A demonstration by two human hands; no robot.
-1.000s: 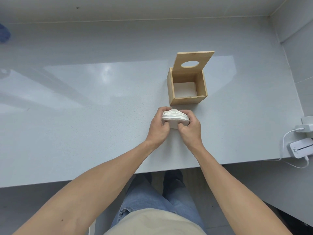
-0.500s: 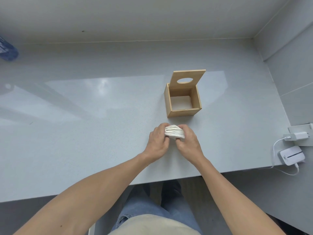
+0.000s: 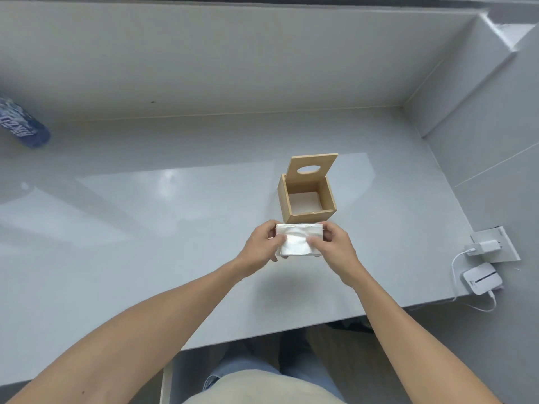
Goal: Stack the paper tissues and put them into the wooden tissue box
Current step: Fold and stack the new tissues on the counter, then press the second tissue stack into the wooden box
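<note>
Just near the wooden tissue box point(image 3: 306, 196), whose lid point(image 3: 312, 170) stands open at its far side, both hands grip a white stack of tissues point(image 3: 298, 239). Left hand point(image 3: 261, 243) clasps the stack's left end and right hand point(image 3: 335, 248) its right end, thumbs pressing on top. Far left on the grey counter point(image 3: 145, 217) lies a blue bottle point(image 3: 22, 126).

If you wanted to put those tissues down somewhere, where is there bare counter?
Bare counter runs wide between the blue bottle and the wooden tissue box. It is crowded at the right edge around the charger and white device.
</note>
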